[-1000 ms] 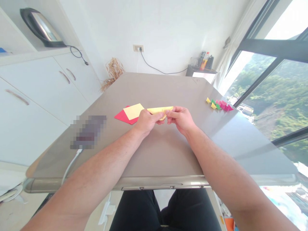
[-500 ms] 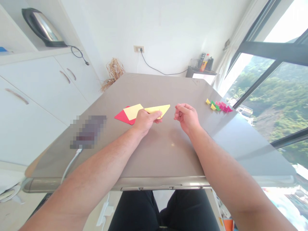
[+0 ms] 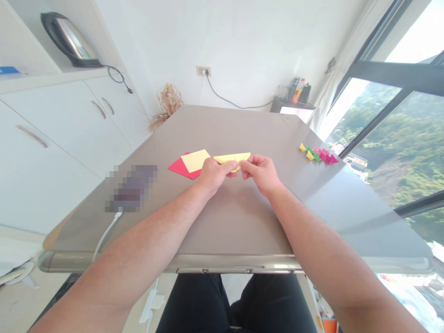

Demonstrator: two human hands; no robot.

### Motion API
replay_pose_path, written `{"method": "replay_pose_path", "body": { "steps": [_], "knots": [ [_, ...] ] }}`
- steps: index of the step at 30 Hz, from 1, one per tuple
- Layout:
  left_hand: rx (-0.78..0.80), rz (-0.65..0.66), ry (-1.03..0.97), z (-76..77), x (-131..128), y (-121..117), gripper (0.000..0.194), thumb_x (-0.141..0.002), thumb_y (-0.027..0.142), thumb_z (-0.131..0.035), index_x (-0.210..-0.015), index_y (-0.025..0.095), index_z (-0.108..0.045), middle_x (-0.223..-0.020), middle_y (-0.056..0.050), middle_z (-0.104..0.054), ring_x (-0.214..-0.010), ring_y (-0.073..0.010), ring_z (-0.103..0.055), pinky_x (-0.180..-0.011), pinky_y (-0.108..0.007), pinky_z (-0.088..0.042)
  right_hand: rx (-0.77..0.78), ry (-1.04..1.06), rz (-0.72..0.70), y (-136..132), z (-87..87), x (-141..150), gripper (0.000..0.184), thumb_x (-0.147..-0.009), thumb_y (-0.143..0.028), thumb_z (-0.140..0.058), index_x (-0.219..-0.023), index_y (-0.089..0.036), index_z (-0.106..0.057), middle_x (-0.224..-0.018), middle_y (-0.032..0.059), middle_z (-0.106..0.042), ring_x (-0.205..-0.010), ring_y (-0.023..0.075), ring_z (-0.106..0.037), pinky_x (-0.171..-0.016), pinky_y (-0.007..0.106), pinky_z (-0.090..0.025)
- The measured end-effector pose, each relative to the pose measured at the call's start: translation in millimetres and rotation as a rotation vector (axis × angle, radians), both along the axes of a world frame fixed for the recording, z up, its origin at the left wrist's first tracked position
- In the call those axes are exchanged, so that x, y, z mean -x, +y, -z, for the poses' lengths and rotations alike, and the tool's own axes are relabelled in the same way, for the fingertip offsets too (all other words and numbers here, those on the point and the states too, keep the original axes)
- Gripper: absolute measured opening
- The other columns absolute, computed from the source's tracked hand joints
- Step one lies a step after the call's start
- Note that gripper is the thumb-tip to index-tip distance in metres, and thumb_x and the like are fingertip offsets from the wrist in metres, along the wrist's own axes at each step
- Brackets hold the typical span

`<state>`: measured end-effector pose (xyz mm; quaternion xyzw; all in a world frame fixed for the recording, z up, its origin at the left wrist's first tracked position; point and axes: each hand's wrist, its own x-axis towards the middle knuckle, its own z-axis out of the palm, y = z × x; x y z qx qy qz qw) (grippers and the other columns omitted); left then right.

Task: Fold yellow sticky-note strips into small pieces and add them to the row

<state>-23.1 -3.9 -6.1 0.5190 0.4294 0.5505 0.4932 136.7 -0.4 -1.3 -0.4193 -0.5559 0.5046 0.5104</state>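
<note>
Between my two hands, just above the table, is a folded yellow paper [image 3: 231, 157] with a long straight top edge. My left hand [image 3: 214, 175] grips its left part, thumb lying across the front. My right hand [image 3: 261, 172] pinches the right part between thumb and fingers. The fingers cover much of the paper's lower half. Just left of my left hand, a flat yellow paper sheet [image 3: 194, 160] lies partly over red paper [image 3: 181, 168] on the table.
The grey table [image 3: 236, 222] spans the view. Several small folded paper pieces [image 3: 325, 155] in yellow, green and pink stand at its right edge. A blurred-out dark object [image 3: 131, 188] with a white cable [image 3: 106, 236] lies at the left. A window [image 3: 388, 120] is on the right.
Half a second ago my right hand was off the folded paper while my left held it alone. Now the right hand is back, pinching the paper's right side, as a second ago.
</note>
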Motion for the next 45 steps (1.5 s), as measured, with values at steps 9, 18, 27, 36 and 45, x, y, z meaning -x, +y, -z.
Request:
{"method": "replay_pose_path", "body": {
  "steps": [9, 18, 27, 36, 45],
  "knots": [
    [0.016, -0.035, -0.099, 7.1, 0.6, 7.8, 0.018, -0.064, 0.030, -0.080, -0.068, 0.017, -0.070, -0.066, 0.000, -0.063, -0.059, -0.0103, -0.048, -0.054, -0.026, -0.033, -0.024, -0.096, 0.032, -1.6, 0.7, 1.5, 0.026, -0.077, -0.036, -0.073, -0.061, -0.021, -0.058, -0.054, -0.0013, -0.060, -0.052, 0.0118, -0.053, -0.055, 0.027, -0.043],
    [0.060, -0.103, -0.157, 8.0, -4.6, 8.3, 0.023, -0.062, 0.030, -0.079, -0.054, 0.018, -0.061, -0.051, 0.003, -0.052, -0.051, -0.0092, -0.043, -0.052, -0.028, -0.031, -0.055, -0.190, 0.082, -4.6, -0.9, 9.9, 0.029, -0.079, -0.037, -0.070, -0.060, -0.021, -0.056, -0.051, -0.0021, -0.059, -0.049, 0.0106, -0.049, -0.049, 0.025, -0.036],
    [0.068, -0.158, -0.214, 7.0, -5.5, 10.0, 0.019, -0.059, 0.025, -0.078, -0.060, 0.016, -0.062, -0.056, 0.003, -0.055, -0.050, -0.0075, -0.043, -0.049, -0.026, -0.032, -0.063, -0.235, 0.031, -6.2, 1.5, 14.8, 0.027, -0.079, -0.036, -0.068, -0.061, -0.021, -0.054, -0.054, -0.0022, -0.059, -0.051, 0.0106, -0.049, -0.052, 0.026, -0.038],
    [0.065, -0.116, -0.289, 2.6, -5.0, 8.8, 0.024, -0.059, 0.024, -0.079, -0.055, 0.016, -0.057, -0.051, 0.003, -0.052, -0.050, -0.0083, -0.044, -0.051, -0.025, -0.036, 0.018, -0.209, -0.103, -7.7, 3.7, 15.7, 0.022, -0.070, -0.036, -0.079, -0.073, -0.021, -0.063, -0.066, -0.0017, -0.064, -0.059, 0.0125, -0.056, -0.058, 0.028, -0.044],
    [0.016, -0.103, -0.240, 8.2, -5.4, 10.7, 0.019, -0.060, 0.024, -0.079, -0.057, 0.015, -0.062, -0.055, 0.002, -0.055, -0.052, -0.0077, -0.044, -0.050, -0.024, -0.034, -0.053, -0.159, -0.039, -4.3, 3.8, 12.7, 0.029, -0.076, -0.040, -0.073, -0.061, -0.020, -0.058, -0.053, -0.0022, -0.059, -0.052, 0.0113, -0.050, -0.056, 0.028, -0.041]
  ]
}}
